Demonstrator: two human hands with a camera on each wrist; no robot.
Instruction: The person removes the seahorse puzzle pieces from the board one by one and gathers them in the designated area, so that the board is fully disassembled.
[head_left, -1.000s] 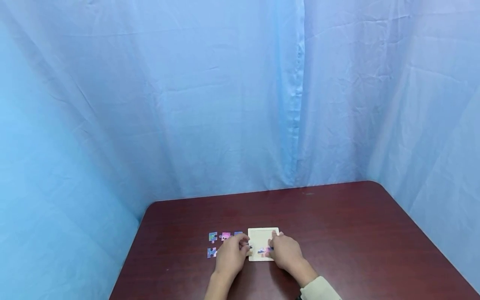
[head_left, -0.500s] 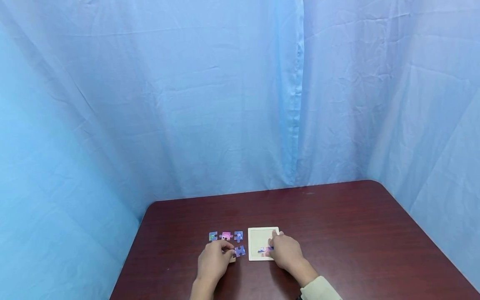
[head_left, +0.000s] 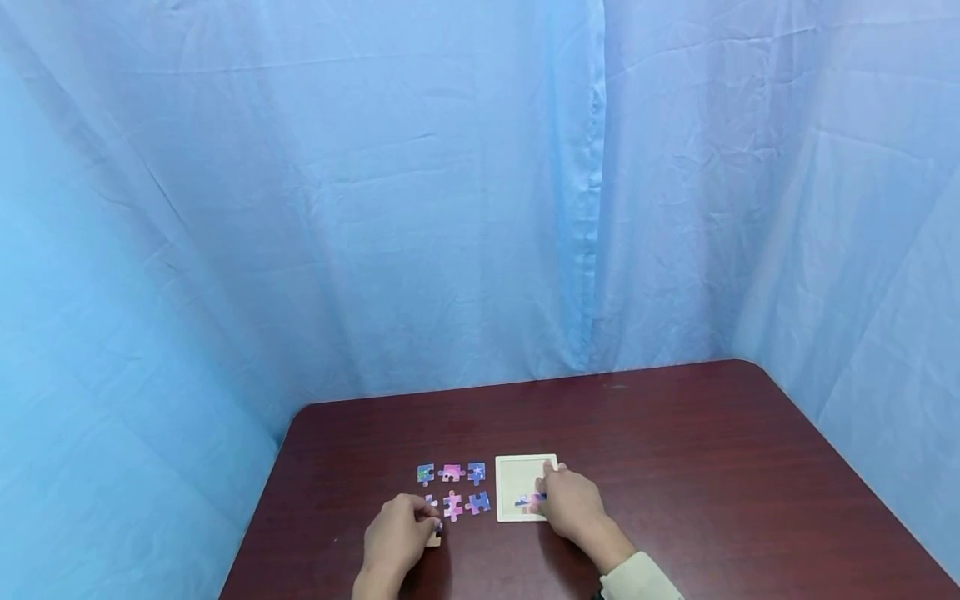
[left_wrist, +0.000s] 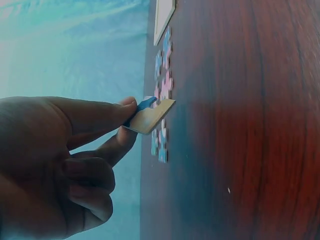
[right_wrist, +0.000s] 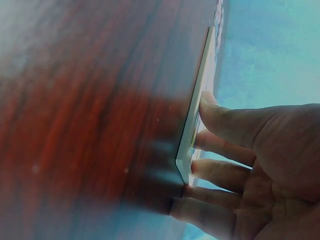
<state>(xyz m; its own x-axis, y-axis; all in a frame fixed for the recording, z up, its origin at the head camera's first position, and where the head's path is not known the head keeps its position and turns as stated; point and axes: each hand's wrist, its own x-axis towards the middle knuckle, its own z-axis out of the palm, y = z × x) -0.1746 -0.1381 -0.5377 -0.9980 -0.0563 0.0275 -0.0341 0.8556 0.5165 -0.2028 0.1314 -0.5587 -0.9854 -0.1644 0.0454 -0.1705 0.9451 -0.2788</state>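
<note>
My left hand (head_left: 397, 533) pinches a jigsaw puzzle piece (head_left: 434, 540) between thumb and forefinger, just above the table at the near left. In the left wrist view, the bare wooden back of that jigsaw piece (left_wrist: 150, 117) shows, tilted, with a dark blue patch by the thumb. My right hand (head_left: 573, 500) rests on the right side of a square wooden puzzle tray (head_left: 517, 475), its fingertips touching the tray. In the tray's lower part lies a pink and blue section of puzzle (head_left: 530, 502), partly hidden by that hand. The right wrist view shows the tray's edge (right_wrist: 192, 115) beside the thumb.
Left of the tray, several loose jigsaw pieces lie in two rows, among them a pink piece (head_left: 452, 472), a starfish piece (head_left: 477, 472) and a purple piece (head_left: 478, 502). The dark red wooden table (head_left: 660, 450) meets blue curtains (head_left: 450, 208) behind it.
My left hand has moved left and toward me, away from the tray, past the loose pieces, and now holds a jigsaw piece. My right hand has stayed on the tray.
</note>
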